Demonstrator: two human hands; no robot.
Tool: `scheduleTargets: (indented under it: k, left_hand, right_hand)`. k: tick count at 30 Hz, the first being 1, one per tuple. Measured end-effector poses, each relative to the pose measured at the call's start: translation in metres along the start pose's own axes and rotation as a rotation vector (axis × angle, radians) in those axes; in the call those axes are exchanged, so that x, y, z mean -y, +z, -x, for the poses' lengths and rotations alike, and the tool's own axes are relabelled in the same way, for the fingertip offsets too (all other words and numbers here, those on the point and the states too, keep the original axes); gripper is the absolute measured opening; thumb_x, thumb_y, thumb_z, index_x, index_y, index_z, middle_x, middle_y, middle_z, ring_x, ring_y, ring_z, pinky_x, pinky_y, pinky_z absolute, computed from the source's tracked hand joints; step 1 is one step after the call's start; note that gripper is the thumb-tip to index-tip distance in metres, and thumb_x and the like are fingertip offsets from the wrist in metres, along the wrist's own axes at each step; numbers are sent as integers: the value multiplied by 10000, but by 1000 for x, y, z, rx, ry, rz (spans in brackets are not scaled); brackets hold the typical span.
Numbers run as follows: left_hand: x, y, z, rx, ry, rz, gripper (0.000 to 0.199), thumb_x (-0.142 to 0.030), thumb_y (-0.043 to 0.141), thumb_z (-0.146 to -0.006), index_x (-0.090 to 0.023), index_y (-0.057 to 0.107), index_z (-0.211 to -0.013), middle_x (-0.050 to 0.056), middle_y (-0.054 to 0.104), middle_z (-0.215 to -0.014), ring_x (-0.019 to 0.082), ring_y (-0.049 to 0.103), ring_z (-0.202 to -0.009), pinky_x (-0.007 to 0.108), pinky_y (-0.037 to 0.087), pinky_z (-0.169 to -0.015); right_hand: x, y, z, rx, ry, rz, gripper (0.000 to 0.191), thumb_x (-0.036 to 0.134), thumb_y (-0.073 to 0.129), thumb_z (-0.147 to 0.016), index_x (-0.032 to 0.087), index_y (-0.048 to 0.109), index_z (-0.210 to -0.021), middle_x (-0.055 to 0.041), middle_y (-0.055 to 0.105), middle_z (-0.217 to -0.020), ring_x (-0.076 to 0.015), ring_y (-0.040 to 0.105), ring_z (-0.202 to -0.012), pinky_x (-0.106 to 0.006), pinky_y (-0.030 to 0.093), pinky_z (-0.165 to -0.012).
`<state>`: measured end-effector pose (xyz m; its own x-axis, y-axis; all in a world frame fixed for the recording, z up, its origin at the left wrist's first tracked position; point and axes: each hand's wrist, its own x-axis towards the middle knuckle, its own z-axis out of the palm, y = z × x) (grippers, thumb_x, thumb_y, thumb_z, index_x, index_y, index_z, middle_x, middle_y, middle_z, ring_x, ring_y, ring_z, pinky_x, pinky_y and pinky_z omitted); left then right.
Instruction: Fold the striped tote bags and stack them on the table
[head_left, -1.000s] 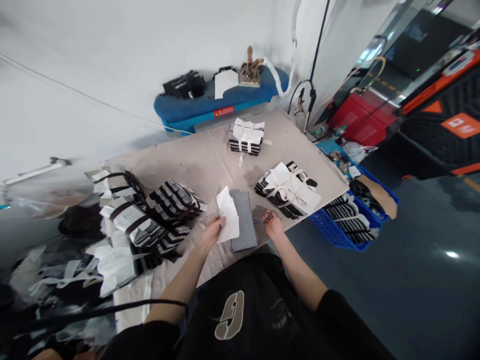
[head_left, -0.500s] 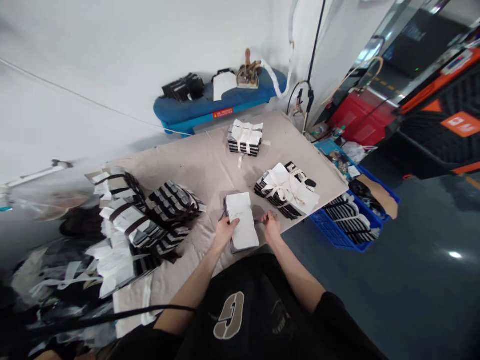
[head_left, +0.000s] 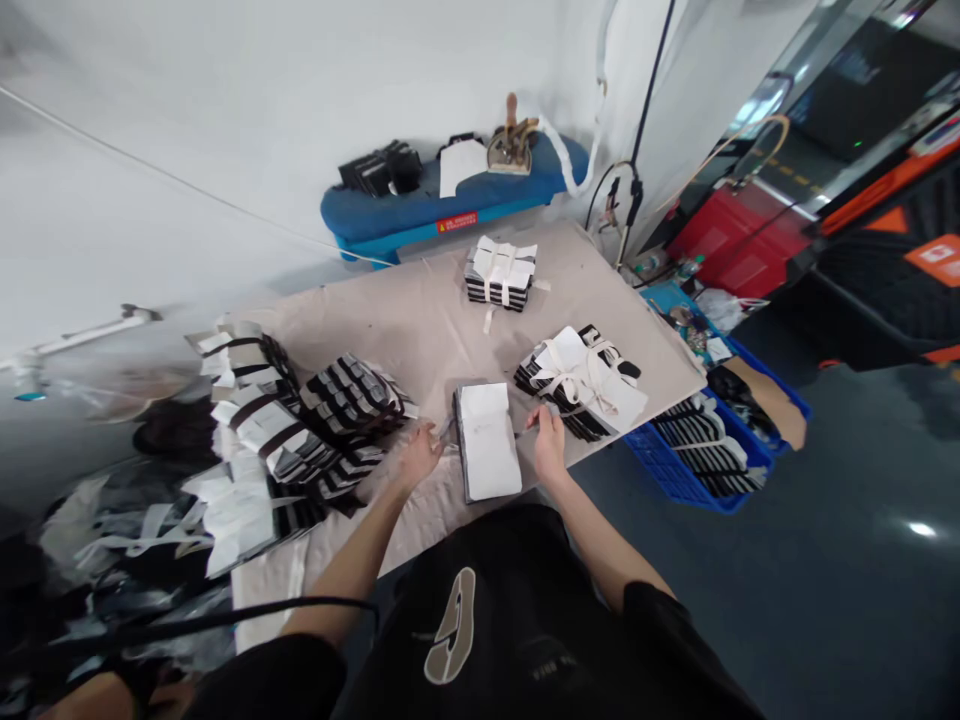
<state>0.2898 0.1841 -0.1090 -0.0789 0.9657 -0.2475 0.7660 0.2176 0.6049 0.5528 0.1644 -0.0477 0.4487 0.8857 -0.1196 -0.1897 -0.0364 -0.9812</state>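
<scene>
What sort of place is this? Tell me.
Likely a garment or textile workshop: there are tied bundles of flat pieces, and what looks like an iron on a blue padded board.

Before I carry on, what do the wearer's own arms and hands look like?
The left hand and right hand show no gloves, and both forearms are bare. The left sleeve and right sleeve are short and black, matching the black top, which bears a beige, pale-edged emblem. A dark cord crosses the left arm.
</scene>
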Motion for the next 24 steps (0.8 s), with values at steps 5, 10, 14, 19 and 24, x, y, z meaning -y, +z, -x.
scheduleTargets:
  k: [5, 10, 14, 19, 24]
  left_hand:
    - [2, 38, -11, -28, -100, 61, 189, -215, 711, -837, -151, 636, -998, 173, 679, -1153, 322, 622, -1149, 435, 444, -993]
    - [13, 34, -17, -14, -196, 255, 121, -265, 595, -916, -169, 650, -866, 113, 722, -902, 265, 690, -907, 401, 508, -859]
    - [39, 8, -1, -9, -196, 470, 381, -442, 429, -995, -148, 665, -1048, 122, 749, -938, 203, 706, -792, 339, 552, -772]
    - [76, -22, 22, -6, -203, 546, 502, -574, 454, -949, -144, 664, -1100, 71, 698, -787, 189, 674, -701, 326, 555, -717]
    - [68, 0, 24, -25, -152, 429, 405, -388, 682, -847, -184, 644, -1194, 98, 700, -1073, 220, 692, -912, 366, 547, -874]
  right_hand:
    - [14, 16, 16, 150, -105, 191, 473, 602, 458, -1005, 257, 489, -683, -4, 516, -686, -191, 501, -731, -319, 445, -769]
    - [11, 36, 23, 344, -77, 297, 463, 583, 495, -995, 256, 528, -670, -7, 566, -684, -197, 527, -734, -319, 458, -785]
    - [-4, 55, 26, 460, -31, 335, 428, 441, 561, -984, 249, 559, -601, 1, 580, -619, -182, 547, -683, -287, 460, -772]
    - [-19, 65, 29, 486, -17, 380, 410, 266, 555, -965, 249, 551, -555, 12, 554, -580, -173, 538, -650, -266, 450, -766]
    - [-22, 60, 29, 494, -43, 392, 372, 258, 512, -977, 253, 566, -609, 4, 589, -630, -184, 549, -679, -278, 445, -763]
